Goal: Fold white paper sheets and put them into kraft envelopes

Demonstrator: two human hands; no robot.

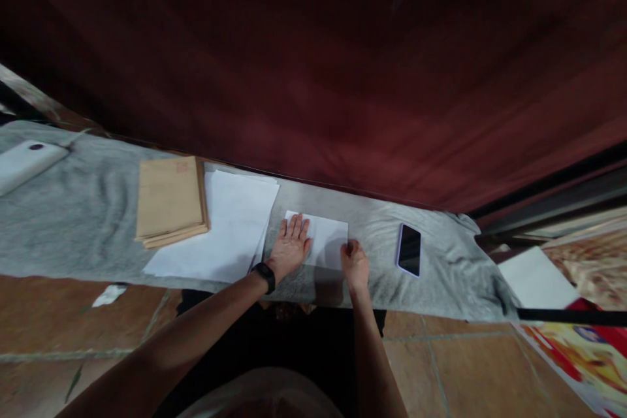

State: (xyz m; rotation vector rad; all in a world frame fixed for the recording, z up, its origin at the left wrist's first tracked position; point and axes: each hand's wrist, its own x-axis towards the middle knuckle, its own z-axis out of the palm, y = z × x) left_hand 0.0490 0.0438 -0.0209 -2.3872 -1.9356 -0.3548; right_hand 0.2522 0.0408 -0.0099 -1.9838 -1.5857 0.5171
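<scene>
A small white sheet of paper (327,239), perhaps folded, lies flat on the grey cloth (372,287) in front of me. My left hand (290,247) rests on its left part, palm down with the fingers spread. At the sheet's right edge my right hand (355,264) is closed, its fingertips pinching the lower right side. Left of my hands lies a stack of larger white sheets (238,225). A pile of brown envelopes (170,201), the top one with a reddish stamp mark, partly covers those sheets.
A phone (409,249) lies on the cloth to the right. At the far left is a white device (29,162) with a cable. A dark red surface (343,78) rises along the cloth's far edge. Paper scrap (109,295) lies on the tiled floor (73,320).
</scene>
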